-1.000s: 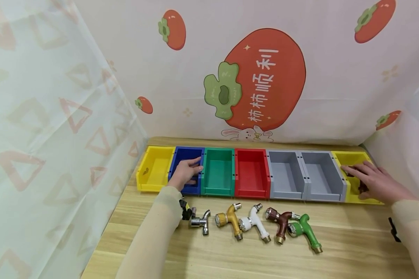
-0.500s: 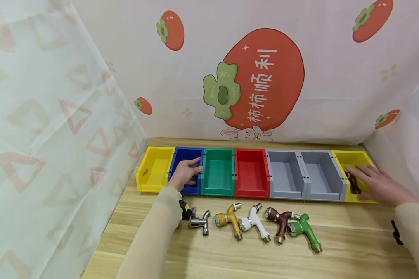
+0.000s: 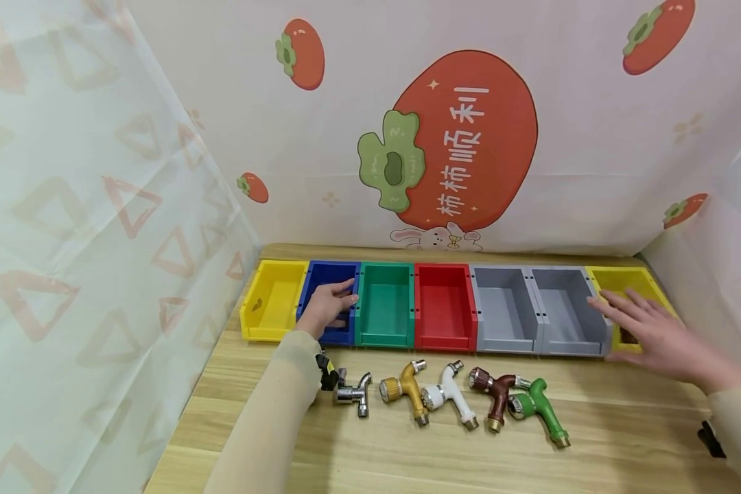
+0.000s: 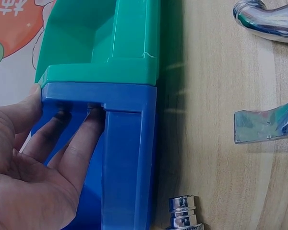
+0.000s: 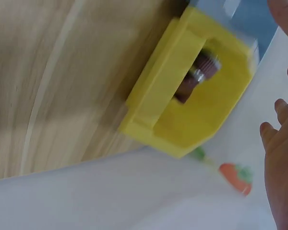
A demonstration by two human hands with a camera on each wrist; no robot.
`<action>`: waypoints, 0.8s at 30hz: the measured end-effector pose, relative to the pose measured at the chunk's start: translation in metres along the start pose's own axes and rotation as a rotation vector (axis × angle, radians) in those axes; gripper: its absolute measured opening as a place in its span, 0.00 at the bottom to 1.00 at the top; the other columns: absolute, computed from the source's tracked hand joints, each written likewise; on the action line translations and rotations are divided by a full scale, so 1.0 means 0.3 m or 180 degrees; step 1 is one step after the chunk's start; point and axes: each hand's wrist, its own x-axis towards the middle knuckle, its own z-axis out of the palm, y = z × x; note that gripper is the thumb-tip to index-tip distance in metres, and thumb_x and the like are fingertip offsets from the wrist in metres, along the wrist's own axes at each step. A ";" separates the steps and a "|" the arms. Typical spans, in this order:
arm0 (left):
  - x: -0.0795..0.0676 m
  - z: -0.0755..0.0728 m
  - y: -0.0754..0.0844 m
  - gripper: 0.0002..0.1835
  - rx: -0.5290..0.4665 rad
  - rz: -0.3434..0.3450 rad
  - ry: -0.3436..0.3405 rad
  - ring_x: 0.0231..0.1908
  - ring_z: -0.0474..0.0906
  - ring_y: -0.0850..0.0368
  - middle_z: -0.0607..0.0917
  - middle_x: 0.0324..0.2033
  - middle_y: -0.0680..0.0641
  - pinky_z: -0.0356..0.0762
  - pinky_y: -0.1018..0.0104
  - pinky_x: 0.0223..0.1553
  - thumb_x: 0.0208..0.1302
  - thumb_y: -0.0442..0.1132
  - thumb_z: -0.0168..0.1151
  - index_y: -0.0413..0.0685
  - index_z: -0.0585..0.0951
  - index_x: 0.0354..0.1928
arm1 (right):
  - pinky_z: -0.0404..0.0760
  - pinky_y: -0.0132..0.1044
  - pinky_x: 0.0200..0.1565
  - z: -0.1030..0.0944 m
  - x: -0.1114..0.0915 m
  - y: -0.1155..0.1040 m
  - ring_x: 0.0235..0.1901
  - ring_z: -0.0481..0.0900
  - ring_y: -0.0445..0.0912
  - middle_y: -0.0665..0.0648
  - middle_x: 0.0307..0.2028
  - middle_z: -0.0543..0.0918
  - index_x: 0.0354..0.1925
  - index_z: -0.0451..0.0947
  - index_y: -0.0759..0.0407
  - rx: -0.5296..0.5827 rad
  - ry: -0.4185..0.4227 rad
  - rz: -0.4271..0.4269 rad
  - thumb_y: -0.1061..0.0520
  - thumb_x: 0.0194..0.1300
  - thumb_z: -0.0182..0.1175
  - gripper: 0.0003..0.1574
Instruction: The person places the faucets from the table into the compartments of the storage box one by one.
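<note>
In the head view my left hand (image 3: pixel 326 309) grips the right side wall of the blue bin (image 3: pixel 336 271). The left wrist view has its fingers inside the blue bin (image 4: pixel 125 167) and the thumb at the wall's top edge, beside the green bin (image 4: pixel 101 74). My right hand (image 3: pixel 661 336) holds nothing, fingers spread, over the right-hand yellow bin (image 3: pixel 624 278). A dark reddish-brown faucet (image 5: pixel 206 66) lies inside that bin, blurred in the right wrist view and mostly hidden by the hand from above.
Along the wooden table's front lie a chrome faucet (image 3: pixel 355 394), a gold one, a white faucet (image 3: pixel 453 394), a brown faucet (image 3: pixel 500 398) and a green faucet (image 3: pixel 543 412). Red (image 3: pixel 444 302) and grey bins fill the row's middle; another yellow bin (image 3: pixel 278 295) ends it at left.
My right hand has let go of the brown faucet inside the right yellow bin, then drawn back towards me with its fingers spreading. The left hand stays on the blue bin.
</note>
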 end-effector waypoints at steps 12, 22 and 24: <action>0.001 0.000 -0.003 0.31 -0.0016 0.0019 0.0002 0.67 0.74 0.46 0.73 0.71 0.47 0.80 0.41 0.58 0.76 0.42 0.60 0.66 0.67 0.77 | 0.25 0.37 0.74 0.068 0.024 -0.202 0.80 0.30 0.46 0.60 0.80 0.53 0.79 0.60 0.54 0.0086 -0.0081 -0.0743 0.37 0.37 0.81 0.74; 0.000 -0.001 -0.003 0.30 -0.0003 0.0022 0.0010 0.67 0.74 0.45 0.74 0.71 0.47 0.81 0.42 0.57 0.76 0.43 0.60 0.66 0.67 0.77 | 0.27 0.29 0.76 0.159 -0.001 -0.313 0.81 0.31 0.43 0.64 0.75 0.65 0.77 0.64 0.51 -0.0041 -0.0209 -0.1080 0.21 0.36 0.72 0.75; -0.001 -0.002 -0.003 0.30 -0.0013 0.0021 0.0008 0.67 0.74 0.45 0.74 0.71 0.48 0.80 0.42 0.57 0.76 0.43 0.60 0.66 0.67 0.77 | 0.28 0.28 0.76 0.175 -0.006 -0.326 0.80 0.31 0.42 0.64 0.75 0.65 0.77 0.64 0.51 -0.0012 -0.0220 -0.1140 0.20 0.36 0.72 0.75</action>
